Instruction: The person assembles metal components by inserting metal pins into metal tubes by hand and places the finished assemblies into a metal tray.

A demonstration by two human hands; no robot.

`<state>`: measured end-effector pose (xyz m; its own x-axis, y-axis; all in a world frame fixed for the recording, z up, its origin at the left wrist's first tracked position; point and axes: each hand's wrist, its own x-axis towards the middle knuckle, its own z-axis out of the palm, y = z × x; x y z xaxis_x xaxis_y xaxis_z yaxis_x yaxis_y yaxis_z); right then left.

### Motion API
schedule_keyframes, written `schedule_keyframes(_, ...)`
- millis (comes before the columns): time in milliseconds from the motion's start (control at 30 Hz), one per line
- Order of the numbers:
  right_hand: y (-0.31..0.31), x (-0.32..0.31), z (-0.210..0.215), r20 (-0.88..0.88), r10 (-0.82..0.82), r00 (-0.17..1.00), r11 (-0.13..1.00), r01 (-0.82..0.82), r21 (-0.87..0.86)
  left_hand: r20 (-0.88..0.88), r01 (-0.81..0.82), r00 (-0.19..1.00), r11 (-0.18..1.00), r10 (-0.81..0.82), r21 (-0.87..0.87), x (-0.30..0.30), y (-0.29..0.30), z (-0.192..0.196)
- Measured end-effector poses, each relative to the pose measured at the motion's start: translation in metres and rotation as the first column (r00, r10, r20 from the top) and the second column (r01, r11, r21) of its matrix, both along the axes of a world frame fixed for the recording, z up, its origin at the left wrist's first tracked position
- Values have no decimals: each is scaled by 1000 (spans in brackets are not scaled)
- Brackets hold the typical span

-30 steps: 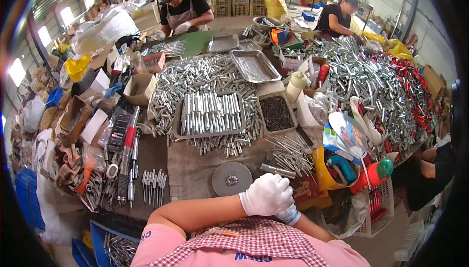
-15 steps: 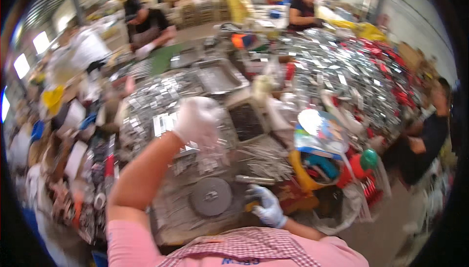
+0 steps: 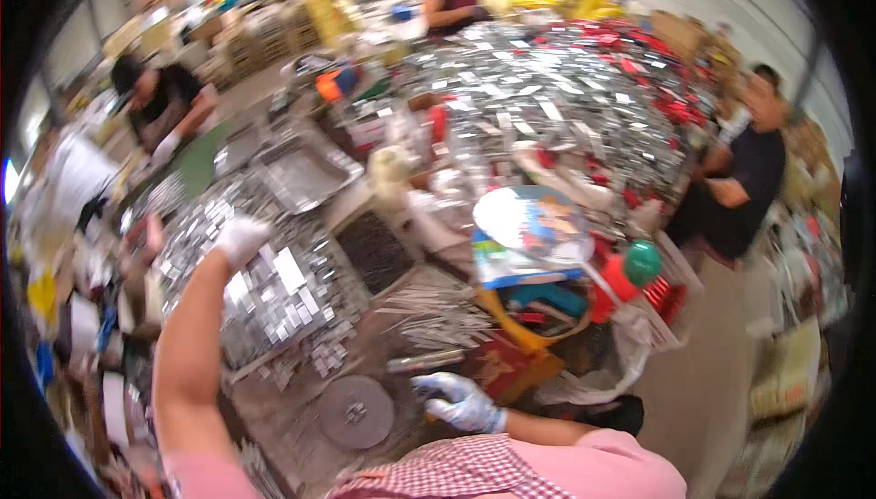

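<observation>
My left hand [image 3: 245, 239], in a white glove, reaches over a spread of small shiny metal strips [image 3: 287, 271] at the left of the bench. Its fingers are blurred, so I cannot tell whether it grips one. My right hand [image 3: 464, 404], in a pale stained glove, is low near the bench's front edge. Its fingers are bent around something small and dark that I cannot make out. Just beyond it lies a metal cylinder [image 3: 426, 361]. Left of this hand sits a grey round disc [image 3: 357, 412] with small bits at its centre.
Thin strips [image 3: 438, 313] lie beside a dark-filled tray [image 3: 372, 253]. Behind is a metal tray [image 3: 306, 175]. On the right stand a yellow bucket [image 3: 520, 339] and a green ball [image 3: 642, 263]. A large metal heap [image 3: 547, 88] fills the back; three people work around.
The view has turned right, so the bench appears farther left. My left hand has moved left across the metal strips. My right hand stays near the cylinder, its fingers more bent.
</observation>
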<state>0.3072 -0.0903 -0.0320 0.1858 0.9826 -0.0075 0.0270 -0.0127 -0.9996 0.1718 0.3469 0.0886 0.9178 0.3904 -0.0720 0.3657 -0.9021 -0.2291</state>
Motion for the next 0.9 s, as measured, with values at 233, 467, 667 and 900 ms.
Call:
schedule_keyframes(233, -2, 1, -2, -187, -70, 980, 991, 47, -124, 73, -321, 874, 681, 481, -658, 13, -2, -12)
schedule_keyframes(467, -7, -1, -20, -129, -78, 989, 995, 69, -70, 96, -319, 864, 685, 494, -655, 3, -3, -18)
schedule_keyframes(667, -2, -4, -9, -196, -87, 977, 990, 63, -125, 56, -337, 900, 772, 432, -539, 1, 3, -31)
schedule_keyframes(900, -1, -5, -1, -252, -101, 962, 989, 71, -126, -51, -504, 850, 779, 525, -373, 19, -1, -31)
